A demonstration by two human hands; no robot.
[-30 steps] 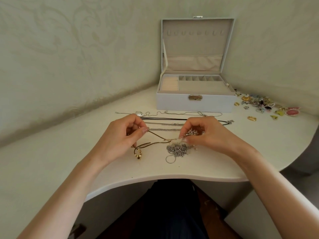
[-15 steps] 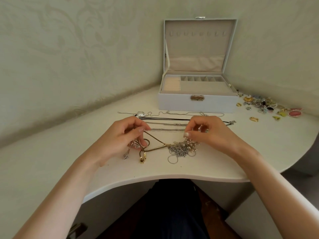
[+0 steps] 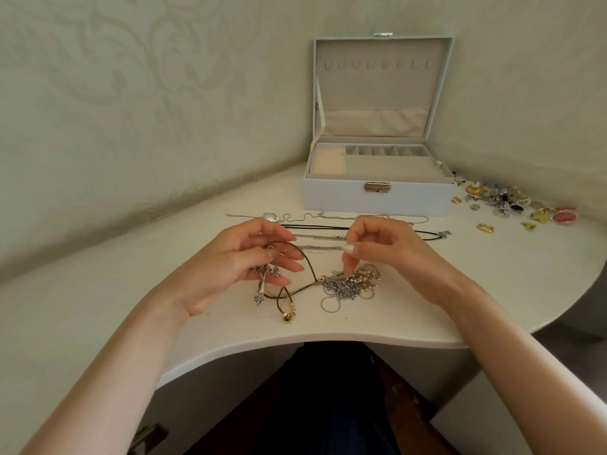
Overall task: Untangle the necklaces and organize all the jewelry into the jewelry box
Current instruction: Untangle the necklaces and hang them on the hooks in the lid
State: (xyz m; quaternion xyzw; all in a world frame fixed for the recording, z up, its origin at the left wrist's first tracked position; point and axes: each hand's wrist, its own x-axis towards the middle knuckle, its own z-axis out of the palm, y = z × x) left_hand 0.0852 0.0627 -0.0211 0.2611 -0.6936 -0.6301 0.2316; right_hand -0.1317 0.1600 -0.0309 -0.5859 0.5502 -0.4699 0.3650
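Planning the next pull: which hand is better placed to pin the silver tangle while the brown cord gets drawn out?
Right, probably. The right hand sits over the silver tangle, thumb and forefinger pinching at its top. The left hand is off to the side, its grip taken by the brown cord.

Your pale table (image 3: 492,290) fills the middle of the view, with its front edge curving inward at 6 o'clock. It meets a cream wall (image 3: 131,110) with a faint swirling pattern, which runs from 9 o'clock round to 2 o'clock. Below the table edge at 6 o'clock you see dark clothing (image 3: 328,405), with brown wood (image 3: 404,399) just beside it toward 5 o'clock.
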